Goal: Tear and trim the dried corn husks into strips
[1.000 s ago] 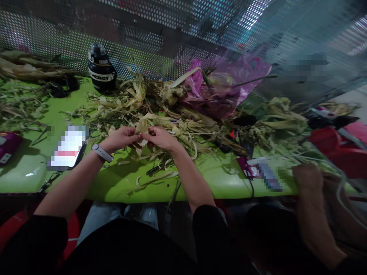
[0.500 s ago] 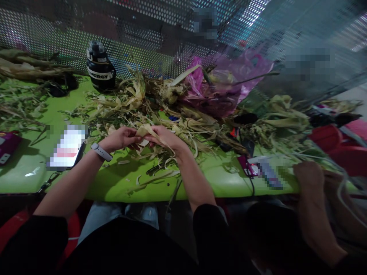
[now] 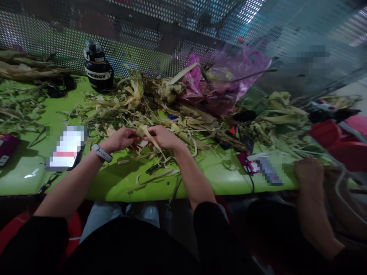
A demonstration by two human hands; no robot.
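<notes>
My left hand and my right hand meet over the green table, both with fingers pinched on a pale strip of corn husk. The strip bends between the two hands and a thin end trails down past my right wrist. A watch with a light band sits on my left wrist. A heap of dry corn husks lies just beyond the hands.
A phone lies left of my left hand. A black bottle stands at the back by the perforated metal screen, near a pink plastic bag. Another person's hand rests at the table edge on the right, near red containers.
The husk strip has been drawn out a little between my hands and its loose end now hangs lower. Both hands stay almost where they were.
</notes>
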